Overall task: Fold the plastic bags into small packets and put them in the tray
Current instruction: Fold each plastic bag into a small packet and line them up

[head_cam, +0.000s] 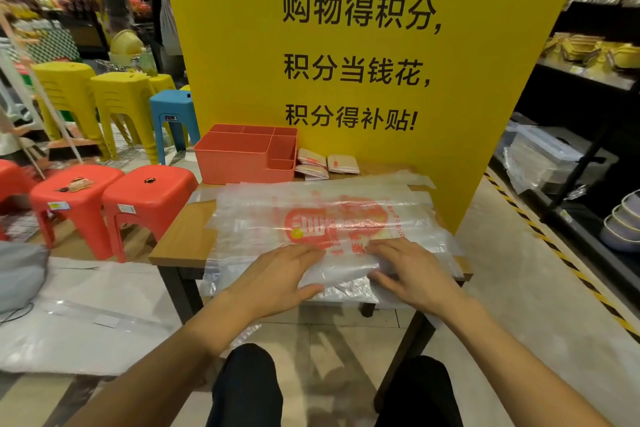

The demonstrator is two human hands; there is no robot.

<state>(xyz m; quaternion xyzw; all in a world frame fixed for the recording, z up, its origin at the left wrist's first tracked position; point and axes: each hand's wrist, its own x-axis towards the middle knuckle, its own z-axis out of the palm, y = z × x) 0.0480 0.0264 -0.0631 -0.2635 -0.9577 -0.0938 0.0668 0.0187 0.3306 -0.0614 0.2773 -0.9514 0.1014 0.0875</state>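
A stack of clear plastic bags (311, 208) with red print lies flat across the small wooden table (183, 239). On its near edge sits a partly folded bag (341, 270). My left hand (277, 274) holds the fold's left end, fingers on top and thumb below. My right hand (412, 270) holds the right end the same way. An orange compartment tray (242, 156) stands at the table's back left. Three folded packets (327, 163) lie on the table to the right of the tray.
A tall yellow sign (363, 62) rises behind the table. Red stools (145, 198) and yellow and blue stools stand to the left. Plastic sheets (86, 315) cover the floor at left. Dark shelving (588, 149) with goods lines the right. My knees are under the table's front.
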